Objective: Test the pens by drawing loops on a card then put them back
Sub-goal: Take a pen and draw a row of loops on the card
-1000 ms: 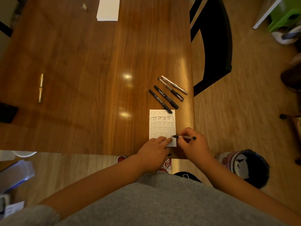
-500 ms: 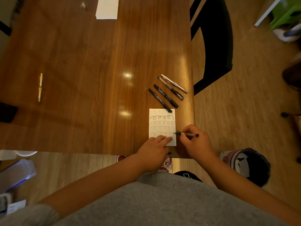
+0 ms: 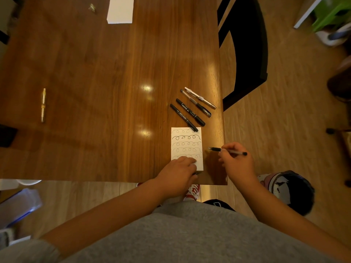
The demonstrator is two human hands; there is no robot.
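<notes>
On the counter [image 3: 95, 73] the card [image 3: 187, 141] is pinned at its near end by the flat fingers of the left hand [image 3: 176, 173], against sliding. The right hand [image 3: 237, 164] pinches a pen [image 3: 228, 150], tip just right of the card; four pens [image 3: 190, 112] lie at its far edge, apparently finished.

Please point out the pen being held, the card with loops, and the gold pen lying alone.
held pen [image 3: 215, 149], head view, on its black grip near the tip.
card [image 3: 187, 146], head view, on its middle, between loop rows.
gold pen [image 3: 43, 105], head view, on the middle of its barrel.
</notes>
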